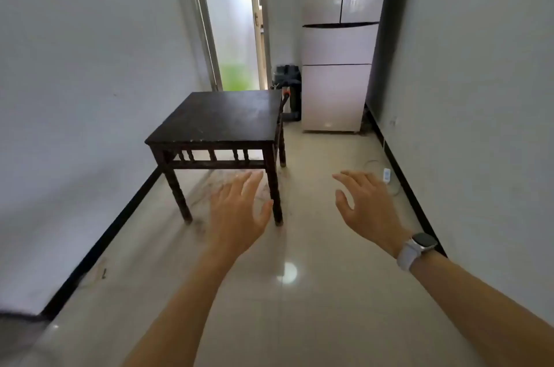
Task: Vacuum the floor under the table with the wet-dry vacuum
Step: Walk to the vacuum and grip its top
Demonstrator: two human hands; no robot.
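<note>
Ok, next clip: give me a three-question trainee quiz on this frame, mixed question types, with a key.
1. True or false: the left hand holds the vacuum hose.
2. Where does the wet-dry vacuum stand?
A. under the table
B. beyond the table, beside the fridge
C. by the near left wall
3. Fill in: the right hand's wrist wears a ____.

Key:
1. False; both hands are open and hold nothing.
2. B.
3. Watch.
</note>
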